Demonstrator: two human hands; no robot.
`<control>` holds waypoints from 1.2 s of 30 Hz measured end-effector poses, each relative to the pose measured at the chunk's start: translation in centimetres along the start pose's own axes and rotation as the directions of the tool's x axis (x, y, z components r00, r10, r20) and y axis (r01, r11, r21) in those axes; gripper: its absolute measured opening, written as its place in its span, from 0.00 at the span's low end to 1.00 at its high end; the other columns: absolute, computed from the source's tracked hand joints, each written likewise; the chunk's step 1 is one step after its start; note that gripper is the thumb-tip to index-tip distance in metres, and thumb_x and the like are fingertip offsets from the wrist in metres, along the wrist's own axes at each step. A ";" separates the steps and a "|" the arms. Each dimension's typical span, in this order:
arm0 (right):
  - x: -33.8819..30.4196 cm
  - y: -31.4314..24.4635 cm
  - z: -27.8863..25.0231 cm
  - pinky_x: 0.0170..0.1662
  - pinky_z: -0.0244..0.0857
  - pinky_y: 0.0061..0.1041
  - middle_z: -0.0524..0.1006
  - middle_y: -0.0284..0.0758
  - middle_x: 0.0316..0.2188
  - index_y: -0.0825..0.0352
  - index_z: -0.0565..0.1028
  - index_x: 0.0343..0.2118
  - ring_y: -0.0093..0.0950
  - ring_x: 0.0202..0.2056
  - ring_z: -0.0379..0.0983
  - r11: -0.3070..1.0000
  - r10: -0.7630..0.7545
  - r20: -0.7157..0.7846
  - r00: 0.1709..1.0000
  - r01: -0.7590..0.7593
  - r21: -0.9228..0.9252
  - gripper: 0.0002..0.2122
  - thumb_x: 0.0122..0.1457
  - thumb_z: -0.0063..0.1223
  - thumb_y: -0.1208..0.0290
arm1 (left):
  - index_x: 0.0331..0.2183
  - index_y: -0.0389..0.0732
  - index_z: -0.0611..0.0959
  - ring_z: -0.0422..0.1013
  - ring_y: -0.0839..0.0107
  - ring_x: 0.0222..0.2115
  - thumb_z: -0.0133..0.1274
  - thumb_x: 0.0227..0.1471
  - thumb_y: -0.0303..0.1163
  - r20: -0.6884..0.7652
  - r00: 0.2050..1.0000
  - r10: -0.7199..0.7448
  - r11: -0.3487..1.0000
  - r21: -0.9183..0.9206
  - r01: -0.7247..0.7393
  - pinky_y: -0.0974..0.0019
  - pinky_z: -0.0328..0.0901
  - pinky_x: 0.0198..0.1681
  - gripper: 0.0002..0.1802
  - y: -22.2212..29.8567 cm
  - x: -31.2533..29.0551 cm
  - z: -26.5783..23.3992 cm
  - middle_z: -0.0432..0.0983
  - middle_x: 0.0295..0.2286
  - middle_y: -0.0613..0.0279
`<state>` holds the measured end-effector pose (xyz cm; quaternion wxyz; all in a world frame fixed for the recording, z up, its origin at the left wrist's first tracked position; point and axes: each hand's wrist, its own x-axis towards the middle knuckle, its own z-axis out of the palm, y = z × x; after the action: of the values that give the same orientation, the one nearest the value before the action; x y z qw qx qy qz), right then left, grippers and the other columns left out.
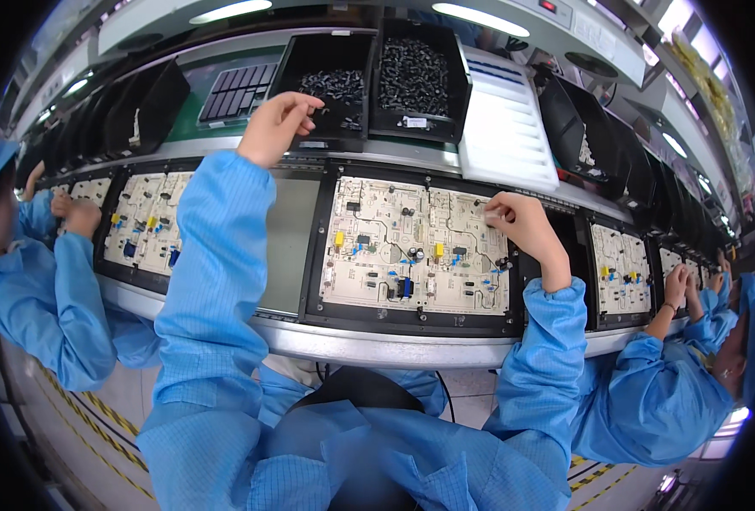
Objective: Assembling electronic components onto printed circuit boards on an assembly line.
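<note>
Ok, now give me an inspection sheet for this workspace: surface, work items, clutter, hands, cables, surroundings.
Surface: bench with a silver metal front edge, carrying black frames.
Work items: two populated beige circuit boards side by side in the frame ahead.
Clutter: two black bins of small black components, a ribbed white tray to their right.
Hands: left hand at the left bin's near side, fingers curled; right hand at the right board's upper right; whether either grips anything is unclear.
Cables: thin black cord below the bench edge.
Surroundings: blue-clad co-workers on both sides, lit lamps overhead.
</note>
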<state>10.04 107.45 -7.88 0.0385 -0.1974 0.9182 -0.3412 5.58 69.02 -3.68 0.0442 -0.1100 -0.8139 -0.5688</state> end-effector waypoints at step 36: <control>7.5 -4.0 0.1 0.25 0.58 0.14 0.70 0.27 0.16 0.69 0.69 0.29 0.13 0.20 0.64 0.995 -0.096 -0.171 0.981 0.092 -0.032 0.05 0.49 0.50 0.79 | 0.35 0.35 0.78 0.70 0.77 0.35 0.55 0.47 0.23 0.351 0.927 -0.131 0.692 -0.637 0.340 0.75 0.64 0.41 0.10 -2.2 -7.2 6.4 0.75 0.32 0.64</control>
<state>4.54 101.69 -4.94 -0.0597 -0.2107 0.9118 -0.3473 12.38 73.39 -9.39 -0.1886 -0.0909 -0.5494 -0.8089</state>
